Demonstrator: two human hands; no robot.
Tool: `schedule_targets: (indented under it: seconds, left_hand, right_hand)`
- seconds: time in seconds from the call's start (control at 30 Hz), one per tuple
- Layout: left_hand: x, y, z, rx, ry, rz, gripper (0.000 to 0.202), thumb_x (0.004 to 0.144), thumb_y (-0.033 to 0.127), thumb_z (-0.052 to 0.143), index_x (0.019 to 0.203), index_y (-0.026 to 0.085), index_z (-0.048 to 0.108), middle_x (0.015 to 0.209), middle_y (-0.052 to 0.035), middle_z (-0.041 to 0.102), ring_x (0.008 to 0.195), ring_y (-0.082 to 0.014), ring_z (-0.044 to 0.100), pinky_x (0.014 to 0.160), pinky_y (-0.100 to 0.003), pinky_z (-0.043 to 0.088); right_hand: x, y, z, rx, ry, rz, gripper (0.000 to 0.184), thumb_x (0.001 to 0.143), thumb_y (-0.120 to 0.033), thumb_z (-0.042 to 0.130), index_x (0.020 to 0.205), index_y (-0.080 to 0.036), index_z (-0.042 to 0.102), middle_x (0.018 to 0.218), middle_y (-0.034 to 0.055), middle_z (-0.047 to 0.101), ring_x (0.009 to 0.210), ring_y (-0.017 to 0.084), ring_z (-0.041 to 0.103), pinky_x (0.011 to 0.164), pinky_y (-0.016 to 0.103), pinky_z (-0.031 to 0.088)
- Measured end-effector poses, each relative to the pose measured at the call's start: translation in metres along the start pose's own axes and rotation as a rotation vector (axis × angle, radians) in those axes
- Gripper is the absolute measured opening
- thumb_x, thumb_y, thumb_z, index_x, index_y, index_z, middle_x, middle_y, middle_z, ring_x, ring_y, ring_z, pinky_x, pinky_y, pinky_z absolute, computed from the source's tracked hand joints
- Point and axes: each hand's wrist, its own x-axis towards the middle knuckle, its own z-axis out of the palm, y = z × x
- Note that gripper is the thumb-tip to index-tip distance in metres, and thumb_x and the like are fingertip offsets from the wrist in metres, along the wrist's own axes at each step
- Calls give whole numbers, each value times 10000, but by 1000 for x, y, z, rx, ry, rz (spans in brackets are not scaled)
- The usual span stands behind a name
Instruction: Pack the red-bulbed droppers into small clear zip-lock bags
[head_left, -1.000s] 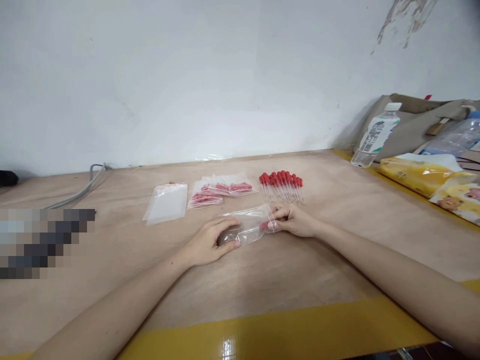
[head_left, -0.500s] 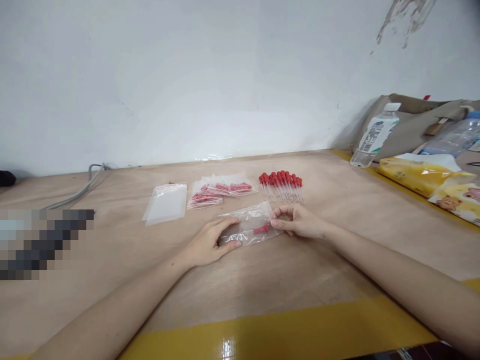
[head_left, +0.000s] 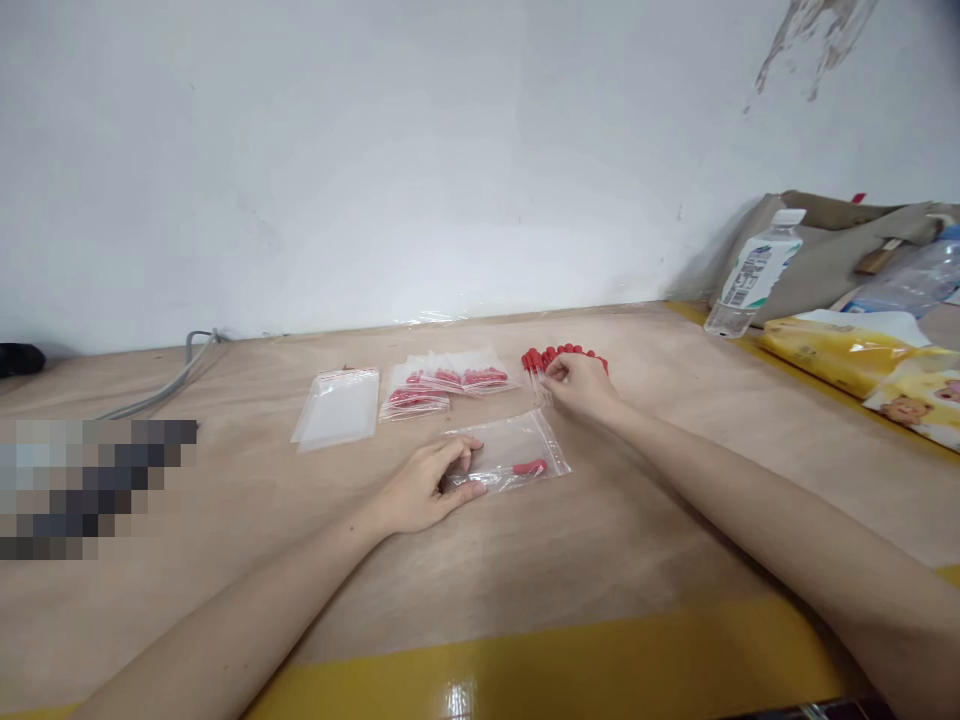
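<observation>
Thumb and fingers of our left hand (head_left: 424, 487) rest on the left end of a clear plastic bag (head_left: 514, 440), curved well apart with a gap between them; we see them touching the bag rather than closed around something. From the head camera we see the bag lying flat on the brown work surface (head_left: 600, 560), its zip end towards the right. Inside it, near that end, lies one red-topped piece (head_left: 529, 467).

Our right hand (head_left: 581, 385) is at the row of red-topped pieces (head_left: 559, 352) beyond the bag, thumb and forefinger brought close together at the near side of the row. We cannot tell whether they have hold of a piece, as the hand covers much of the row.

Left of that row we have a fanned group of small bags (head_left: 454, 376) with red contents, and further left a few flat bags (head_left: 337, 408). Well apart on the right stand a white-capped bottle (head_left: 754, 275) and, nearer us, a yellow packet (head_left: 832, 350).
</observation>
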Motion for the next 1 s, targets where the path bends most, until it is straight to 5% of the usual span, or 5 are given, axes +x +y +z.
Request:
schedule_targets:
  seconds: [0.13,0.27,0.5,0.7,1.0]
  left_hand:
    - [-1,-1,-1,-3,-6,15,187,876,347,470,785,186,441,1155,-83,566,986,-198,561,795,-327,443]
    - [-1,-3,-1,16,-21,56,200,894,323,448,1033,192,508,1170,-82,560,1054,-199,534,870,-344,435]
    - [0,-9,3,62,-28,94,325,869,326,506,1172,219,555,1250,-74,529,1177,-211,473,990,-375,391]
    - [0,-9,2,77,-29,81,333,866,327,507,1176,220,568,1254,-78,529,1175,-216,480,993,-381,397]
    - [1,-9,3,96,-17,97,369,868,337,503,1222,230,512,1238,-60,549,1182,-221,472,993,-404,396]
  right_hand:
    - [26,-13,16,-135,0,127,246,718,-257,594,925,-131,555,882,116,636,837,227,591,676,290,412]
    - [36,-24,25,-162,-73,273,364,683,-163,600,1025,-71,516,949,187,624,857,265,600,626,287,411]
    - [33,-23,7,-119,-78,276,400,714,-142,545,1100,-64,467,941,190,620,865,261,600,652,294,422]
    - [-9,-1,-17,461,-41,239,639,719,-174,519,1284,-140,222,636,-24,524,561,172,582,533,303,476]
    - [-71,-6,-4,1062,-3,339,445,670,-265,614,1000,-240,316,629,-77,505,540,120,591,560,285,535]
